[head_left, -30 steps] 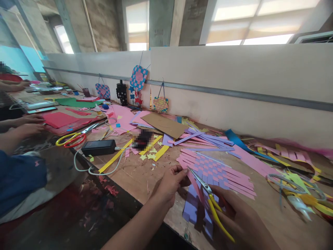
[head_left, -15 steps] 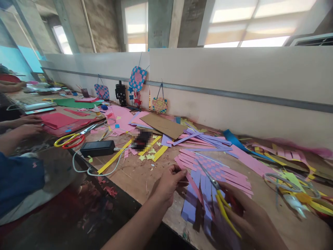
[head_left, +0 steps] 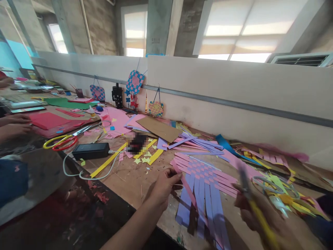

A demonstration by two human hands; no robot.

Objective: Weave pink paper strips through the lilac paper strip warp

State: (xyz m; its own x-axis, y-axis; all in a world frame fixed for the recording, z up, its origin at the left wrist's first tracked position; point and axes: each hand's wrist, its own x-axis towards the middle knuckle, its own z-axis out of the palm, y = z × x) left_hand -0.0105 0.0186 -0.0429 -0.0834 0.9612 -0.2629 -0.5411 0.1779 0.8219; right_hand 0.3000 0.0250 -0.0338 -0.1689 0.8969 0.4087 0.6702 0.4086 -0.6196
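Between the thumb and fingers of my left hand (head_left: pixel 163 187) is the upper end of a pink paper strip (head_left: pixel 189 190), which slants down over purple strips. My right hand (head_left: pixel 270 215), smeared by motion, holds yellow-handled scissors (head_left: pixel 256 208) with the blades pointing up, off to the right of the paper. In front of my hands lies a woven paper sheet (head_left: pixel 201 170), a pink and purple checker in its middle. Its loose pink ends reach to the right, and its loose purple strips (head_left: pixel 205 201) hang toward the table's front edge.
Behind the weaving lie a brown cardboard piece (head_left: pixel 158 128) and loose purple strips (head_left: pixel 200 140). Left are a black power bank (head_left: pixel 91 150) with a white cable, and red-and-yellow scissors (head_left: pixel 67 139). Tape rolls (head_left: pixel 269 184) sit at right. Another person's hands (head_left: pixel 15 125) rest near red paper.
My right hand has swung the scissors away from the pink strip, to the right. My left hand keeps its pinch on the strip. The view has shifted slightly.
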